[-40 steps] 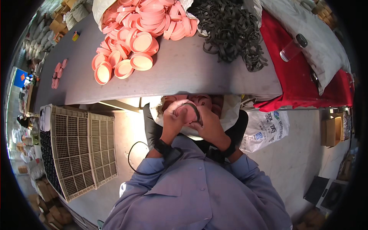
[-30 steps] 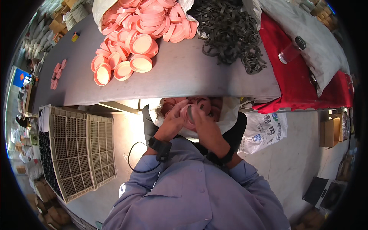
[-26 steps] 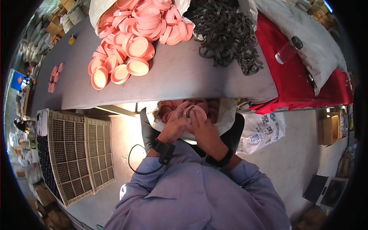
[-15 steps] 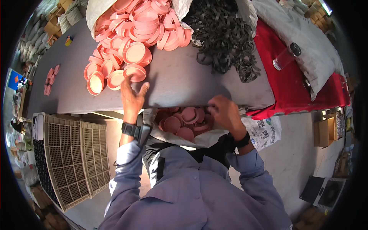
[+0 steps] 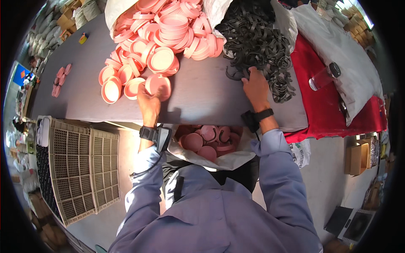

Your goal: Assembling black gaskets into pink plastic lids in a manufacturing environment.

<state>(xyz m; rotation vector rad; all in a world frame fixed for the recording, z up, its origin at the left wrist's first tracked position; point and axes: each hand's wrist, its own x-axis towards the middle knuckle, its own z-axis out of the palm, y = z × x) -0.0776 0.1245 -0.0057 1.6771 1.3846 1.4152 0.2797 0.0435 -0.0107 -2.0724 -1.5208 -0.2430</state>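
My left hand (image 5: 148, 104) grips a round pink plastic lid (image 5: 158, 87) at its lower left edge, with the lid tilted up from the grey table. Close by, several similar shallow pink lids (image 5: 111, 90) spill toward me from a big pile. Over on the right, my right hand (image 5: 256, 89) is at the near edge of a heap of thin black curved strips (image 5: 257, 40). Its thumb and forefinger close on a black strip (image 5: 234, 75). Below the table edge, a white sack (image 5: 236, 157) in front of me holds more pink lids (image 5: 206, 152), with black strips on some.
The grey table (image 5: 202, 92) spans the front. A red cloth (image 5: 314, 114), a clear bottle (image 5: 322, 76) and a large pale sack (image 5: 354, 71) lie to the right. Beige plastic crates (image 5: 84, 168) stand at lower left. Small pink pieces (image 5: 60, 78) sit at the table's left.
My right hand has gone from over the white sack up to the black heap. My left hand has taken hold of a pink lid and tilted it up. A black strip now shows in the sack.
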